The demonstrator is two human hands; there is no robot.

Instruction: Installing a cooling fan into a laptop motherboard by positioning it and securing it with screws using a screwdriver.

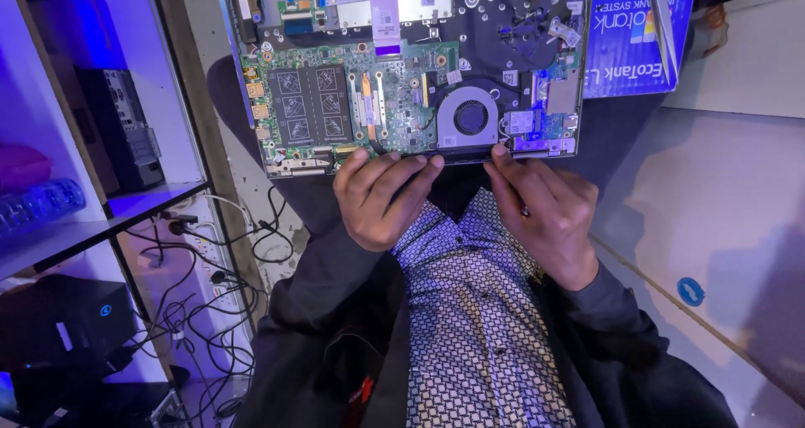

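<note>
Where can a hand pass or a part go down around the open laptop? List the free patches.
Free: the pale floor right of the right hand, below the blue box. Crowded: the laptop is packed with boards and a fan; both hands, left hand included, fill its near edge; cables tangle by the shelf on the left.

The dark work surface [616, 134] shows only in strips around an opened laptop base [402, 67], which covers most of it with its green circuit board, round grey fan [468, 116] and black memory modules [310, 103] facing up. At the surface's far right corner lies a blue printed carton [629, 34], just beside the laptop base, its edge seemingly touching the base, though the purple light makes that hard to tell. Left of it a white shelf board [92, 223] carries a clear plastic bottle [42, 203] lying on its side and a dark boxy device [126, 130] standing upright.
</note>
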